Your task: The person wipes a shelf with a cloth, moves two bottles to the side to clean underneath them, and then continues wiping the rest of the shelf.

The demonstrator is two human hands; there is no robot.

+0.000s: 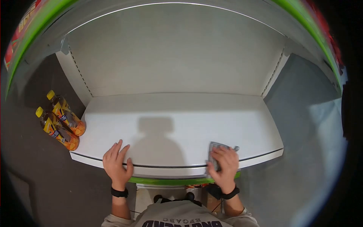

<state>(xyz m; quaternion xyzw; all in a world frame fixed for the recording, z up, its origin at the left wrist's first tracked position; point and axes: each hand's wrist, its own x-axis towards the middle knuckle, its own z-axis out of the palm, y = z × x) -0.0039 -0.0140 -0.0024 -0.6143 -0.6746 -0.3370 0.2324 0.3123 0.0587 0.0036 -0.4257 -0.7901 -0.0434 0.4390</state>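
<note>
My left hand point(117, 166) rests on the front edge of the white shelf point(196, 117), its fingers apart and nothing in it. At the right part of the same edge, my right hand point(225, 166) lies over a grey cloth point(214, 146), pressing it against the shelf surface. The cloth shows beyond the fingertips and to the left of the hand; the rest is hidden under the palm. My right fingers are bent and close together on the cloth.
Two bottles with yellow caps, a rear one point(68, 115) and a front one point(56, 130), stand at the shelf's left end. Behind the shelf rises a pale back panel point(177, 49). A green-edged shelf point(302, 22) arches overhead.
</note>
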